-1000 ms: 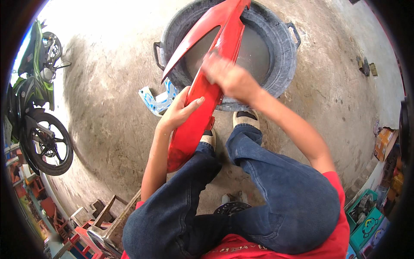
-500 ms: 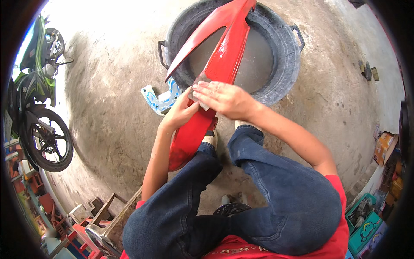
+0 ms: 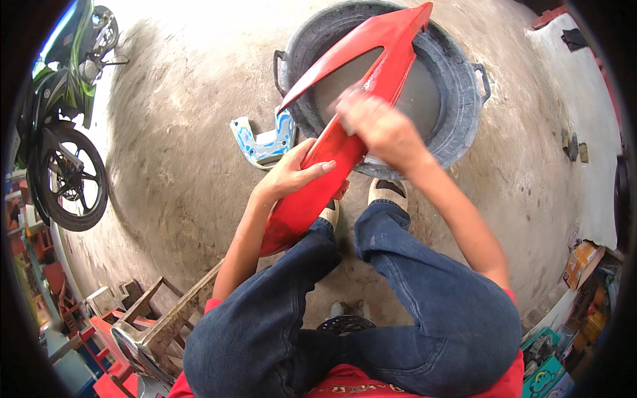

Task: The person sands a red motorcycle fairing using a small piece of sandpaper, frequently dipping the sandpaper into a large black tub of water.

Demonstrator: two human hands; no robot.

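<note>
A long red glossy motorcycle body panel (image 3: 305, 202), forked at its far end, slants from my left knee out over a black basin (image 3: 464, 123). My left hand (image 3: 290, 176) is closed on the panel's left edge, thumb lying on the red face. Farther up, my right hand (image 3: 385, 129) presses on the panel, fingers bent and smeared by motion. The greyish piece of sandpaper under that hand, visible half a second ago, is now hidden by the fingers and blur. Cloudy water (image 3: 424, 99) lies in the basin.
Beside the basin's left side lies a blue-and-white patterned plastic part (image 3: 249, 142). A black-and-green motorcycle (image 3: 70, 176) stands at the left. Wooden frames (image 3: 159, 335) are at the lower left; a cardboard box (image 3: 584, 263) and a teal carton (image 3: 545, 377) are at the lower right.
My right hand has moved up and right along the panel, away from my left hand. The panel, basin and blue-and-white part appear farther right as the view shifted.
</note>
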